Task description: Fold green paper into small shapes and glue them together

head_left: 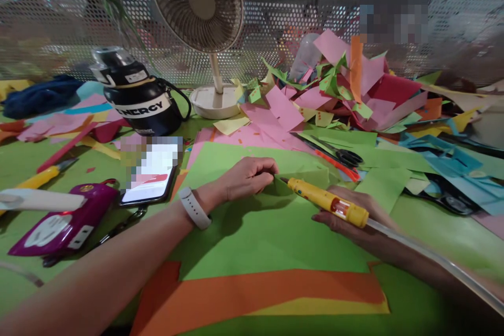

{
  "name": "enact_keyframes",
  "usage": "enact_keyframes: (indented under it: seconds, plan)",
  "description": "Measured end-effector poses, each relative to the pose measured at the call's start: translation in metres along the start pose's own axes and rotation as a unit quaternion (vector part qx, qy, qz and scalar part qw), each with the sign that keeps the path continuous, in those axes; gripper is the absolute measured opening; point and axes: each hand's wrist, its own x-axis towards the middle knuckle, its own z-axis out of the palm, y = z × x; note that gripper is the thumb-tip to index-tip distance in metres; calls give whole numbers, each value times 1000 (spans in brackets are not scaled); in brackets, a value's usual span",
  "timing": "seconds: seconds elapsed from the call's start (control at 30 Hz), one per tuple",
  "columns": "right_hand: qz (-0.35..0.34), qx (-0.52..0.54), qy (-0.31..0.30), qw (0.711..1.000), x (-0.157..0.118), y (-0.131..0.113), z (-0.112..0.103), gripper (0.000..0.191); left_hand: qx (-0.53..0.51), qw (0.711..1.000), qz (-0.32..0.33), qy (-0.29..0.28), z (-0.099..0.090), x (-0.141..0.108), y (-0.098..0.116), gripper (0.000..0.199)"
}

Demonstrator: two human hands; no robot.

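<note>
My left hand [250,177], with a pale watch band at the wrist, is closed on the left end of a small folded piece of green paper [309,176]. Its fingertips are partly hidden. The piece stands slightly up from a large green sheet [279,247]. In my right hand [360,207] is a yellow glue gun [323,200], its nozzle pointing left at the folded piece, close to my left fingers. A long translucent glue stick [433,258] runs out of the gun's back end. Under the green sheet lie orange paper [236,299] and yellow paper [315,306].
Scissors [348,157] and an orange-red tool [338,164] lie beyond my right hand; black scissors [452,200] lie farther right. A paper-scrap heap [334,89], fan [214,102] and black bottle [144,102] stand behind. Left are a phone [151,173], purple device [65,220] and yellow tool [43,176].
</note>
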Motion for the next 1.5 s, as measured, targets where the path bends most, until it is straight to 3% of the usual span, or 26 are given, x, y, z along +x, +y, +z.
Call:
enact_keyframes:
  seconds: [1.5]
  plan:
    - [-16,-14,1,1000,-1,1,3,32,12,1000,10,-12,1,0,-3,13]
